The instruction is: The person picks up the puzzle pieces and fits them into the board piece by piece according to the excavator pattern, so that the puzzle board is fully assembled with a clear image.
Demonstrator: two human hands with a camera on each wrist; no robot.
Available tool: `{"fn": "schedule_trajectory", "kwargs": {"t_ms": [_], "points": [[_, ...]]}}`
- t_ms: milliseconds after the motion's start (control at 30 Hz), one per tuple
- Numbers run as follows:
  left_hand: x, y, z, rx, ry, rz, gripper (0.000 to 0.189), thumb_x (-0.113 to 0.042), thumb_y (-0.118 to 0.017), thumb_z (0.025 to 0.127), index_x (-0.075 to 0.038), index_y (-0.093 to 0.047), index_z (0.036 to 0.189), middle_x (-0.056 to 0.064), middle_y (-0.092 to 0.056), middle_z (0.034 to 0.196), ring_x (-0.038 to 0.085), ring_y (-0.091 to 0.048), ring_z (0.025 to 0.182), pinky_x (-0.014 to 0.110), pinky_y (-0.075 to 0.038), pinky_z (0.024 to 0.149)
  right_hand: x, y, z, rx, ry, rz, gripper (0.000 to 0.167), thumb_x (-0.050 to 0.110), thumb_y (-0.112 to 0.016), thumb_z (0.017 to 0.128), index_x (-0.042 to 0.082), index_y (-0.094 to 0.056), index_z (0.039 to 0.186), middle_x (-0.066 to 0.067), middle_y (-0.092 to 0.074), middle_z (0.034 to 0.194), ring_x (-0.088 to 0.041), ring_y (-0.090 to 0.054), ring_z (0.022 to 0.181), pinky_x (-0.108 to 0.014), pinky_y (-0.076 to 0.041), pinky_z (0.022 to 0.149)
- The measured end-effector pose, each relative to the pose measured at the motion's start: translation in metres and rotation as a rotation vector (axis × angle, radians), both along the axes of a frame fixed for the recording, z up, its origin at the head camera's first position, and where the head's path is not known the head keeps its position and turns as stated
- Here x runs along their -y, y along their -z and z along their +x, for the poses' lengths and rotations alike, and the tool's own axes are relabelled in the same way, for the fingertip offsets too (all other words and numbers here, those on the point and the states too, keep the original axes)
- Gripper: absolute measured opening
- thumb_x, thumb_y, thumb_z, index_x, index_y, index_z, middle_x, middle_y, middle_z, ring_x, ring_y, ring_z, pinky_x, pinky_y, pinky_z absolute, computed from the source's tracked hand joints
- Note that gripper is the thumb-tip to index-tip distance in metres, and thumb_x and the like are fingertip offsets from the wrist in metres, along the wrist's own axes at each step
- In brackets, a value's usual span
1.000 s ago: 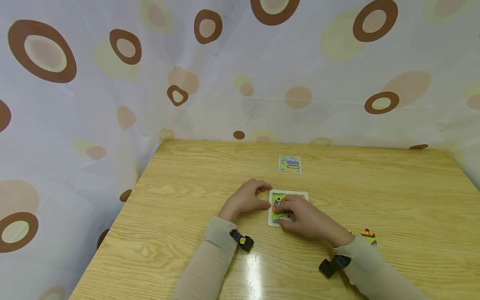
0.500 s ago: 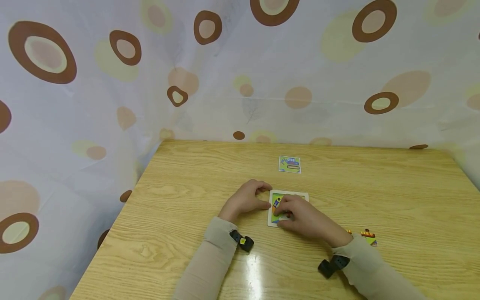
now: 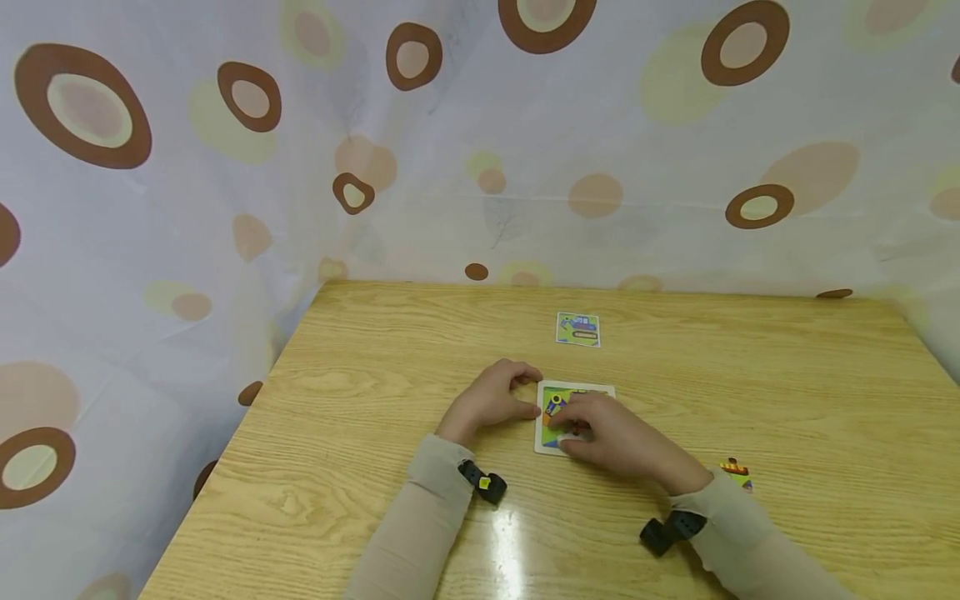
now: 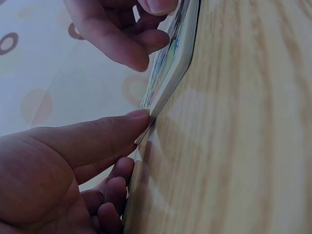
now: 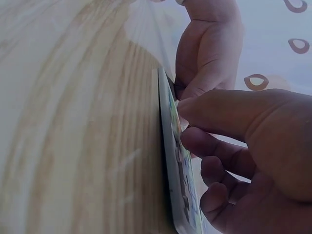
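A small square puzzle board (image 3: 537,437) with a pale rim and a bright picture lies on the table. At its left side rests my left hand (image 3: 491,397); the thumb (image 4: 131,119) touches the rim near a corner, and a forefinger reaches the upper left corner. Over the picture, my right hand (image 3: 611,435) bends down with thumb (image 5: 209,112) and forefinger close together. They appear to pinch a puzzle piece (image 5: 184,122), of which only a pale sliver shows. The right hand covers much of the picture.
A small picture card (image 3: 577,330) showing a digger lies behind the board. Loose puzzle pieces (image 3: 737,472) lie to the right, partly hidden by the right forearm. A spotted cloth (image 3: 450,167) hangs behind the wooden table (image 3: 360,375).
The right hand has shifted very slightly on the board, and its sleeve now hides a little more of the loose pieces. The left hand and board look unchanged.
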State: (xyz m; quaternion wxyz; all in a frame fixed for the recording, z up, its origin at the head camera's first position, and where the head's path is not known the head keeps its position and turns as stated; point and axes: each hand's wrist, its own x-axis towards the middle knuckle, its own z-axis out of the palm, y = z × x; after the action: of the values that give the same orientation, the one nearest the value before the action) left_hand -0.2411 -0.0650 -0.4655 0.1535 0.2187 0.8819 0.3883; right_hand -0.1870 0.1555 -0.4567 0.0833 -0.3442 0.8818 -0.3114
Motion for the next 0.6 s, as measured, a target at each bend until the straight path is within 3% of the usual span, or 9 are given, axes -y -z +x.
{"fn": "schedule_trajectory", "kwargs": {"t_ms": [200,367,600], "points": [[0.000,0.000,0.000,0.004,-0.003,-0.004,0.045,-0.017,-0.081,0.084,-0.012,-0.065,0.126,0.000,-0.061,0.120,0.016,-0.052,0.110,0.032,-0.043,0.097,-0.006,-0.003,0.001,-0.018,0.007,-0.034,0.022,0.008,-0.074,0.086,0.007,-0.073,0.108,0.005,-0.064,0.093,-0.014,-0.054,0.080,-0.030,-0.046,0.071],[0.000,0.001,-0.001,0.006,-0.007,0.001,0.045,-0.016,-0.082,0.083,-0.011,-0.065,0.125,0.001,-0.061,0.118,0.016,-0.052,0.110,0.032,-0.042,0.097,-0.014,-0.008,0.007,-0.029,0.034,-0.004,0.020,0.010,-0.074,0.087,0.008,-0.072,0.107,0.004,-0.067,0.101,-0.015,-0.057,0.090,-0.035,-0.049,0.078],[0.000,0.001,-0.001,0.009,-0.014,0.011,0.045,-0.015,-0.082,0.083,-0.010,-0.066,0.124,0.001,-0.060,0.117,0.016,-0.052,0.108,0.032,-0.042,0.096,-0.029,-0.010,0.015,-0.066,0.076,0.018,0.019,0.011,-0.075,0.087,0.012,-0.073,0.106,0.004,-0.066,0.102,-0.016,-0.056,0.090,-0.036,-0.047,0.079]]}}
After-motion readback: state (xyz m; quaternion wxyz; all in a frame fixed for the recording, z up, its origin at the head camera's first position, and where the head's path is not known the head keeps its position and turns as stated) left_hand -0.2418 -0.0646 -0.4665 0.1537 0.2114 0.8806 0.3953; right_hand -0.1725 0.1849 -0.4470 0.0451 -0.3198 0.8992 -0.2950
